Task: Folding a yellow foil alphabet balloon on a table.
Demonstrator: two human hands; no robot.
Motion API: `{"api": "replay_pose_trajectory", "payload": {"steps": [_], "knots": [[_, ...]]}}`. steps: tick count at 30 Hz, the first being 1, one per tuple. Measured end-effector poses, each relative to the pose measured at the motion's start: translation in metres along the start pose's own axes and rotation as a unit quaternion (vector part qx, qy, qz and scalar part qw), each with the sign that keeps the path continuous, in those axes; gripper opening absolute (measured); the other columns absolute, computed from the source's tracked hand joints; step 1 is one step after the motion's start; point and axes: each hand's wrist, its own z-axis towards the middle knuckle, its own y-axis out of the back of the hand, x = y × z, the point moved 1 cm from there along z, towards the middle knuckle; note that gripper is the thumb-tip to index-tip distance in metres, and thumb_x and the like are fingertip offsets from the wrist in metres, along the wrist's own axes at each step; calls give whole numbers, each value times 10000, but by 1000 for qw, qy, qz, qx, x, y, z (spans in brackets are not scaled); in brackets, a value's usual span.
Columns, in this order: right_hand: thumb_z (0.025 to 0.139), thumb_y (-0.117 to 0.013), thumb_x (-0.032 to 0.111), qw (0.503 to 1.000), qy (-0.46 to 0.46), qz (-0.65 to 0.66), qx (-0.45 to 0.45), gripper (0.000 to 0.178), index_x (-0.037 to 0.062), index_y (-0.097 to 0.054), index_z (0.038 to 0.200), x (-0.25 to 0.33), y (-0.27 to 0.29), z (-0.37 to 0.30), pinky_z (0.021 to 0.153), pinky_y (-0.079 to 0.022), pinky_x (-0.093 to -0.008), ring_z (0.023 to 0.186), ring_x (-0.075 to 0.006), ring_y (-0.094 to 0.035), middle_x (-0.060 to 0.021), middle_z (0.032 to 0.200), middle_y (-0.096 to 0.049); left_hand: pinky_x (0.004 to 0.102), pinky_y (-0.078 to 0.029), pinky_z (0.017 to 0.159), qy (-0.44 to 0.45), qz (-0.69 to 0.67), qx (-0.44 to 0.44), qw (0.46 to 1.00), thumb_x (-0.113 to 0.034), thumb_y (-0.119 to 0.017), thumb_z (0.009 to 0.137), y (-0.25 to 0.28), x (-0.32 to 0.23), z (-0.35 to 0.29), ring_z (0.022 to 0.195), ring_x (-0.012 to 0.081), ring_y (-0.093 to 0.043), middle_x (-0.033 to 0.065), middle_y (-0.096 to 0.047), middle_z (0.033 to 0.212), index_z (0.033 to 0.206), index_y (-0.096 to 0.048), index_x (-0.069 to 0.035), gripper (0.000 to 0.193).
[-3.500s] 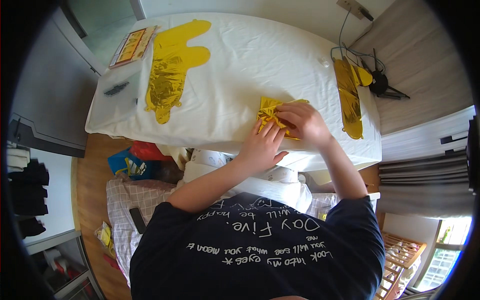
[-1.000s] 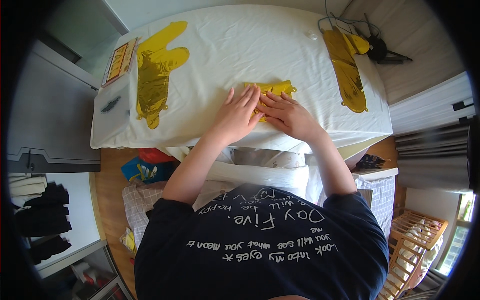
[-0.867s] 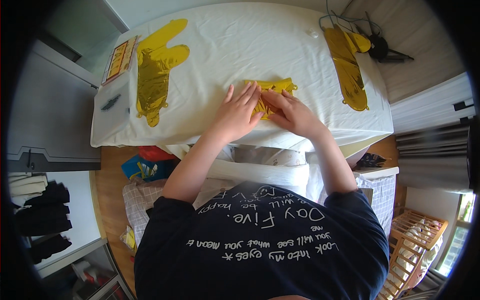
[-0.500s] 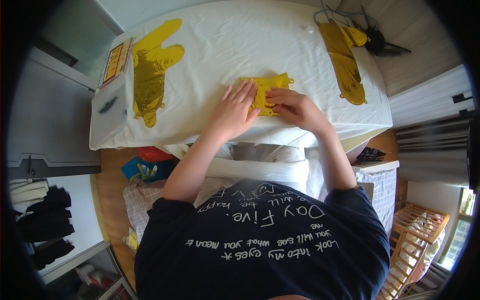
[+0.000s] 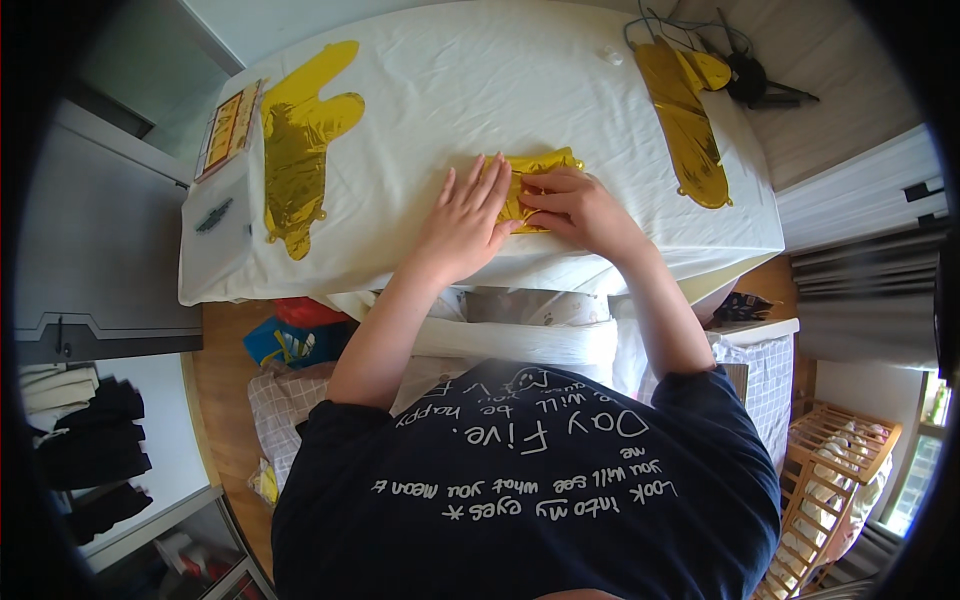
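Observation:
A folded gold foil balloon (image 5: 550,160) lies near the front edge of the white-covered table. Flat across its left side rests my left hand (image 5: 462,222), fingers stretched out. My right hand (image 5: 588,212) is closed, its fingertips and thumb drawn together on the middle of the foil; they hide part of it. Two more flat gold foil balloons lie apart from my hands: one (image 5: 297,150) with a branching shape on the left, another (image 5: 688,125) on the right.
A printed card or packet (image 5: 230,128) and a clear plastic bag (image 5: 217,225) lie at the table's left edge. A black device with cables (image 5: 750,78) sits at the far right. A small clear object (image 5: 611,56) lies near the back. The white tablecloth (image 5: 420,90) is wrinkled.
My right hand has shifted slightly left, and its fingertips now press together on the foil. My left hand stays nearly in place, with its fingers a little more upright in the picture.

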Motion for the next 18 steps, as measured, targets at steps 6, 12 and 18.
{"api": "replay_pose_trajectory", "payload": {"steps": [6, 12, 18], "knots": [[868, -752, 217, 999, 21, -35, 13, 302, 76, -779, 1134, -6, 2, 0, 1051, -480, -437, 1193, -322, -625, -116, 1272, -702, 568, -203, 1255, 6, 1, 12, 1000, -472, -443, 1074, -1, 2, 0, 1564, 325, -247, 160, -292, 1676, 1607, -269, -16, 723], [898, -729, 241, 999, 6, -48, 15, 313, 107, -769, 1178, -8, -2, -4, 1076, -461, -435, 1237, -309, -597, -88, 1315, -681, 564, -181, 1260, 35, -38, 60, 997, -427, -429, 1085, 10, -1, 8, 1560, 312, -260, 148, -327, 1663, 1575, -365, -26, 637], [871, -765, 194, 999, -9, -25, 31, 319, 81, -765, 1169, -6, 2, -3, 1074, -462, -448, 1224, -339, -605, -116, 1328, -676, 545, -254, 1240, 43, -78, 8, 996, -315, -475, 1074, 19, -16, 27, 1499, 329, -379, 166, -416, 1609, 1554, -394, -14, 573]]}}
